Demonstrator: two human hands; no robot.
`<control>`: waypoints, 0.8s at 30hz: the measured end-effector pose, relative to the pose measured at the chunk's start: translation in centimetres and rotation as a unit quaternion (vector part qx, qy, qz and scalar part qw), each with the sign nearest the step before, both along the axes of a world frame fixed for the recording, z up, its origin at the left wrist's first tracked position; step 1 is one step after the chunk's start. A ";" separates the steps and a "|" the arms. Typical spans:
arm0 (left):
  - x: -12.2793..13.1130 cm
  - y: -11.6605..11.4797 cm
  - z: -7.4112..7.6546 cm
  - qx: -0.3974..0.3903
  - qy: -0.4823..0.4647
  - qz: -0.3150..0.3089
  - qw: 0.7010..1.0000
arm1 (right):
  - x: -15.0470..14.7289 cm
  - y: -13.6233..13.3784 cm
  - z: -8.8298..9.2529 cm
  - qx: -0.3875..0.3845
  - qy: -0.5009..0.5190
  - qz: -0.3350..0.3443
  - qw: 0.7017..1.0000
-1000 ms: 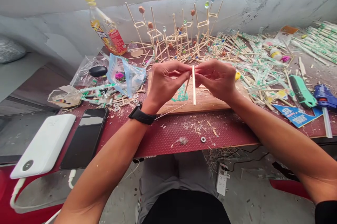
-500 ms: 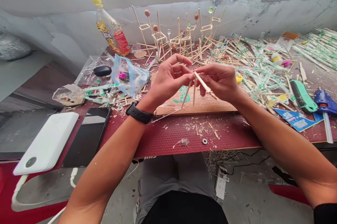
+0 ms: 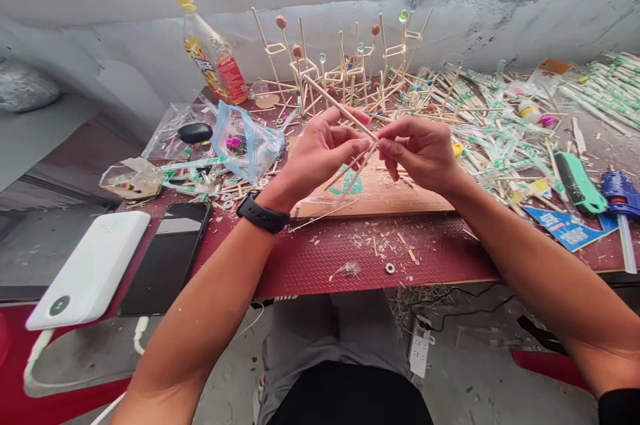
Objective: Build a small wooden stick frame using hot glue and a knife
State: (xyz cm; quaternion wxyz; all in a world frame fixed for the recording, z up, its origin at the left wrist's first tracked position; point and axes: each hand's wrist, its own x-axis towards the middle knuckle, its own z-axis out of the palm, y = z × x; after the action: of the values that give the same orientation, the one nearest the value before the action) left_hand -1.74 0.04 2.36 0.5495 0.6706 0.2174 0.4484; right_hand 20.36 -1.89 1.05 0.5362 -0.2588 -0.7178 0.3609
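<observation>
Slanting, slim, straight, pale wooden sticks (image 3: pixel 341 108)

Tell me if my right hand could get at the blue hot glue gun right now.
Probably yes: nothing visibly covers the blue hot glue gun, though your right hand holds a wooden stick it might need to release first.

Held sticks (image 3: pixel 340 107) close the gap between the left hand (image 3: pixel 325 153) and right hand (image 3: pixel 424 153); below, between the forearms (image 3: pixel 220 285), the table's (image 3: pixel 310 262) front strip leaves room (just wood scraps (image 3: pixel 411 256) and a metal ring (image 3: pixel 390 268) lie low there). Upright sticks (image 3: pixel 382 32) bar the back, a plastic bag (image 3: pixel 245 135) the left, a glue gun (image 3: pixel 620 193) the far right.
</observation>
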 end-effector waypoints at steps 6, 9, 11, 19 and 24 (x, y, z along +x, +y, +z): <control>-0.3 0.3 0.2 0.161 0.010 0.144 0.976 | -0.2 0.1 -0.5 0.038 0.008 -0.058 0.998; -0.3 0.4 0.0 0.211 0.017 0.154 0.965 | 0.0 0.1 -0.6 0.077 -0.044 -0.074 0.993; -0.2 0.4 -0.2 0.227 0.032 0.141 0.963 | 0.4 0.2 -0.5 0.127 -0.106 -0.098 0.981; -0.5 0.1 -0.1 0.280 0.098 0.142 0.944 | 1.3 0.6 -0.5 0.287 -0.278 -0.148 0.905; -0.5 0.1 -0.3 0.286 0.130 0.137 0.939 | 1.4 0.8 -0.8 0.268 -0.313 -0.125 0.903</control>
State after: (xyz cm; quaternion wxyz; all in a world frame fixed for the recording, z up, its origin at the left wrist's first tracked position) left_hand -2.21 0.11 2.03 0.2347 0.8158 0.2391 0.4713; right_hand 21.79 -1.13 0.26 0.3739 -0.2924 -0.8800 -0.0146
